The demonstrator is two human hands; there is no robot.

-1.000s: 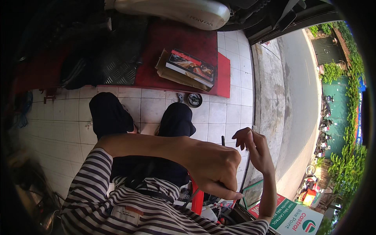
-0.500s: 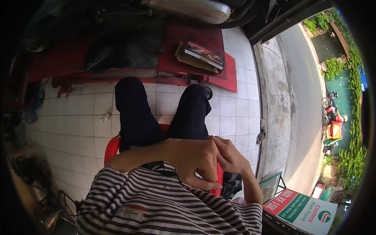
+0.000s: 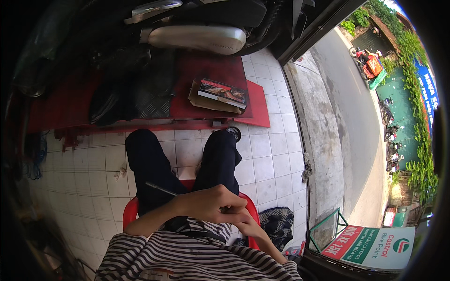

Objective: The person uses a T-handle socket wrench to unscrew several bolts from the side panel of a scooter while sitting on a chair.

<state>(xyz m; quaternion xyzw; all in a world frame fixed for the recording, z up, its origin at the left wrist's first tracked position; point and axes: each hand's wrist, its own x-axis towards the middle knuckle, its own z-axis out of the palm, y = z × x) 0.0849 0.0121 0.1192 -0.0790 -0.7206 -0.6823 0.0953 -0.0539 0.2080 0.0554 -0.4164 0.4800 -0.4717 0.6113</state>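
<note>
A red bench [image 3: 234, 74] spans the far side, carrying a printed box [image 3: 223, 90] on torn brown cardboard [image 3: 198, 100] and a ridged metal plate [image 3: 154, 109]; a smooth silver motorbike cover [image 3: 194, 38] looms beyond. The person's knees stand between the hands and the bench, a round metal part [image 3: 234, 134] just beyond the right one. Right of the glossy red plastic stool [image 3: 131, 211] lies crumpled, patterned dark cloth [image 3: 277, 224].

A slim dark rod [image 3: 159, 188] slants over the lap, emerging left from behind the left wrist. The left hand [image 3: 212, 202] has curled fingers and meets the right hand [image 3: 246, 222]; whose fingers grip the rod, I cannot tell. Half a second ago no rod showed.
</note>
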